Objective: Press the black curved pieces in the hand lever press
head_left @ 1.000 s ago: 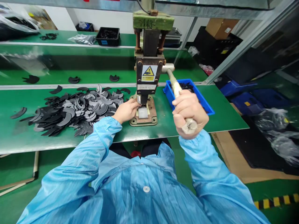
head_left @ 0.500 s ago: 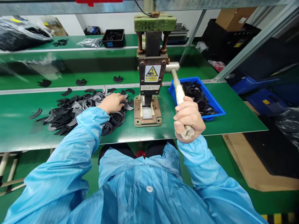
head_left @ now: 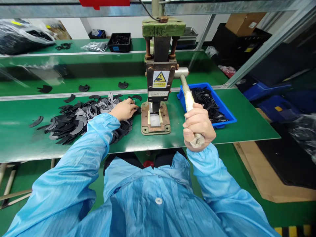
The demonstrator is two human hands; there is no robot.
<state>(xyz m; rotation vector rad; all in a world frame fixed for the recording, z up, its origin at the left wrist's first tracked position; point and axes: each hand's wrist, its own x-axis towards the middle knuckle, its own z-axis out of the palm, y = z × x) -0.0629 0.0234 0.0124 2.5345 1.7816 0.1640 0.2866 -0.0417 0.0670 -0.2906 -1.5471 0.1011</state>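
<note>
My right hand (head_left: 198,126) is wrapped round the pale, wrapped lever (head_left: 189,98) of a hand press (head_left: 160,65). The lever slants up to a metal hub on the press's right side. Over the right part of a pile of curved black and grey pieces (head_left: 79,120) is my left hand (head_left: 124,109). Its fingers are bent together at a curved black piece (head_left: 138,111) by the pile's right edge, just left of the press base (head_left: 145,126); the fingers partly hide this piece. A bright metal block (head_left: 155,120) sits on the base under the ram.
A blue bin (head_left: 230,121) of black parts stands right of the press. Loose curved pieces (head_left: 84,88) lie along the metal strip behind the pile. On the back bench are a black tray (head_left: 119,49) and plastic bags (head_left: 96,46). A slanted metal post (head_left: 261,46) rises at right.
My left hand has moved right across the pile toward the press base, its fingertips now at the black piece by the edge. My right hand keeps its grip, and the lever looks unmoved.
</note>
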